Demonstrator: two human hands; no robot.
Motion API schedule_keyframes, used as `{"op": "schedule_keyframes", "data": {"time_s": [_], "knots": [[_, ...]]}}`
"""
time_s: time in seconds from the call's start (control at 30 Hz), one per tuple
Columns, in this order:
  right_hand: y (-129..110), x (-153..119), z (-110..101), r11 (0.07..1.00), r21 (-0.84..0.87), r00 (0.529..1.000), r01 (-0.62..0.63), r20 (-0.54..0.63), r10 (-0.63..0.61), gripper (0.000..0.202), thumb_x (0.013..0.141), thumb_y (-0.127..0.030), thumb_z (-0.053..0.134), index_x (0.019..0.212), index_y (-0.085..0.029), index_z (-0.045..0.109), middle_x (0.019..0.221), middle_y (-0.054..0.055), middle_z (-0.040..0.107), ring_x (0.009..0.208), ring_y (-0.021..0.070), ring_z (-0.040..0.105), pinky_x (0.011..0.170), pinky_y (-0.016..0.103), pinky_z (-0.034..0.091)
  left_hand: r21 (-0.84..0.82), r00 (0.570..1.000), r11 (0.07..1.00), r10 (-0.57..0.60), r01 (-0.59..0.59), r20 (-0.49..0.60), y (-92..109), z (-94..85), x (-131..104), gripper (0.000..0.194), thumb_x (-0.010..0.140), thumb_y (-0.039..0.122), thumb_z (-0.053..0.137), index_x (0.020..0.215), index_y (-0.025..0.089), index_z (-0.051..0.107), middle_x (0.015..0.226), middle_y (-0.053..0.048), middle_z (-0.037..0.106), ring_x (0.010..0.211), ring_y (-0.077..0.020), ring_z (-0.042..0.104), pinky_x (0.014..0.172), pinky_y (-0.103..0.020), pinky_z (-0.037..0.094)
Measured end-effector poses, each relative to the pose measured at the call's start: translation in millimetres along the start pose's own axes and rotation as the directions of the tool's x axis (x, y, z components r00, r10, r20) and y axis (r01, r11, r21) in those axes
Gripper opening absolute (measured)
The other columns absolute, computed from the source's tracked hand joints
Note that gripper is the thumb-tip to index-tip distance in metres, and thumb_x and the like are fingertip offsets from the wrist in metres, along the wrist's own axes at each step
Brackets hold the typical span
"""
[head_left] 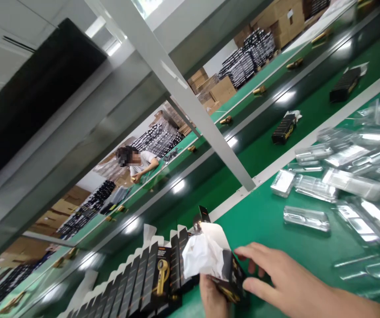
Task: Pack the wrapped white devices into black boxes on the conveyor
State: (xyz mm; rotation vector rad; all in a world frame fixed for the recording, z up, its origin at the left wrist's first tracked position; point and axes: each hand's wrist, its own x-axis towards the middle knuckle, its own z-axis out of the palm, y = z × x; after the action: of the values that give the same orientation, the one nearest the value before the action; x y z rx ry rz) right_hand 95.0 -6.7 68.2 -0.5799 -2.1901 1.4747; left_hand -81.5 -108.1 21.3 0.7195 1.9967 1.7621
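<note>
A black box (238, 276) with gold print stands open at the bottom centre, its white flap up and crumpled white wrapping (203, 256) bulging from its top. My left hand (213, 298) is wrapped round the lower near side of this box, its fingers partly hidden. On the right, my right hand (276, 276) has its fingers spread, the tips at the box's right side. A row of similar black boxes (143, 278) with white flaps stands close on the left.
Clear plastic trays (351, 181) are heaped at the right on the green table (242, 221). Beyond a metal post (209, 132), black boxes (285, 128) lie on the green belt and gold devices (259, 91) on a farther line. Another person (141, 161) leans over the far side.
</note>
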Motion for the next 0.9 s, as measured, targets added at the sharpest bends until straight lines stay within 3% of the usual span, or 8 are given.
{"op": "schedule_keyframes", "data": {"time_s": [0.1,0.17,0.27,0.4,0.5,0.57,0.7,0.9], "knots": [[-1,-4,-1,0.999,-0.023,0.999,-0.048,-0.008,0.048,0.038,0.075,-0.032,0.063,0.111,-0.021,0.057,0.104,0.005,0.059,0.097,0.0247,0.056,0.085,0.038,0.045,0.109,0.995,0.992,-0.046,0.055,-0.085,-2,13.1,-15,0.078,0.065,0.084,0.048,0.094,0.016,0.071,0.102,-0.013,0.070,0.100,-0.0307,0.063,0.092,-0.038,0.050],[1,-5,-2,0.993,-0.049,0.993,-0.108,-0.049,0.106,0.036,0.072,-0.032,0.065,0.105,-0.018,0.056,0.103,0.008,0.058,0.096,0.0268,0.056,0.085,0.042,0.046,0.117,0.997,0.990,-0.077,0.079,-0.023,1,24.0,-23,0.081,0.065,0.083,0.050,0.102,0.014,0.069,0.113,-0.015,0.066,0.110,-0.0317,0.058,0.098,-0.037,0.045],[7,-6,-1,0.985,-0.118,0.990,-0.125,-0.083,0.116,0.035,0.079,-0.033,0.058,0.109,-0.016,0.052,0.106,0.011,0.057,0.096,0.0280,0.057,0.083,0.048,0.048,0.075,0.991,0.989,-0.130,0.127,0.037,12,36.1,-29,0.084,0.066,0.079,0.056,0.113,0.009,0.062,0.120,-0.019,0.062,0.118,-0.0336,0.053,0.102,-0.039,0.041],[13,-7,3,0.959,-0.284,0.987,-0.012,-0.157,-0.035,0.041,0.083,-0.038,0.057,0.116,-0.014,0.050,0.103,0.012,0.060,0.094,0.0286,0.062,0.077,0.046,0.054,-0.077,0.998,0.996,0.048,-0.045,0.051,41,43.1,-35,0.091,0.066,0.066,0.065,0.134,0.011,0.040,0.131,-0.020,0.053,0.120,-0.0326,0.052,0.098,-0.037,0.045],[13,-11,7,0.889,-0.435,0.942,0.144,-0.215,-0.257,0.047,0.083,-0.032,0.059,0.123,-0.014,0.044,0.102,0.011,0.063,0.092,0.0261,0.065,0.073,0.041,0.058,0.150,0.977,0.965,0.210,-0.214,0.045,71,47.5,-41,0.082,0.068,0.041,0.067,0.139,0.017,0.034,0.140,-0.014,0.046,0.121,-0.0281,0.052,0.099,-0.032,0.044],[13,-14,10,0.830,-0.518,0.911,0.208,-0.208,-0.358,0.054,0.081,-0.027,0.060,0.128,-0.013,0.039,0.107,0.013,0.064,0.096,0.0259,0.065,0.076,0.039,0.059,0.329,0.968,0.911,0.245,-0.249,0.056,89,50.7,-43,0.080,0.066,0.026,0.062,0.140,0.018,0.033,0.140,-0.011,0.045,0.119,-0.0249,0.053,0.099,-0.030,0.043],[14,-16,15,0.786,-0.582,0.912,0.209,-0.173,-0.371,0.058,0.080,-0.027,0.062,0.130,-0.012,0.037,0.112,0.015,0.064,0.101,0.0278,0.064,0.078,0.040,0.059,0.384,0.964,0.884,0.252,-0.266,0.088,106,52.3,-45,0.074,0.072,0.027,0.058,0.141,0.016,0.033,0.131,-0.012,0.054,0.112,-0.0234,0.059,0.092,-0.029,0.049],[19,-14,19,0.822,-0.531,0.914,0.206,-0.197,-0.356,0.057,0.075,-0.022,0.063,0.127,-0.018,0.040,0.110,0.011,0.063,0.098,0.0258,0.064,0.075,0.040,0.059,0.438,0.947,0.841,0.306,-0.318,0.100,99,42.4,-41,0.061,0.079,0.036,0.056,0.135,0.015,0.042,0.131,-0.013,0.055,0.118,-0.0240,0.056,0.098,-0.030,0.043]]}}
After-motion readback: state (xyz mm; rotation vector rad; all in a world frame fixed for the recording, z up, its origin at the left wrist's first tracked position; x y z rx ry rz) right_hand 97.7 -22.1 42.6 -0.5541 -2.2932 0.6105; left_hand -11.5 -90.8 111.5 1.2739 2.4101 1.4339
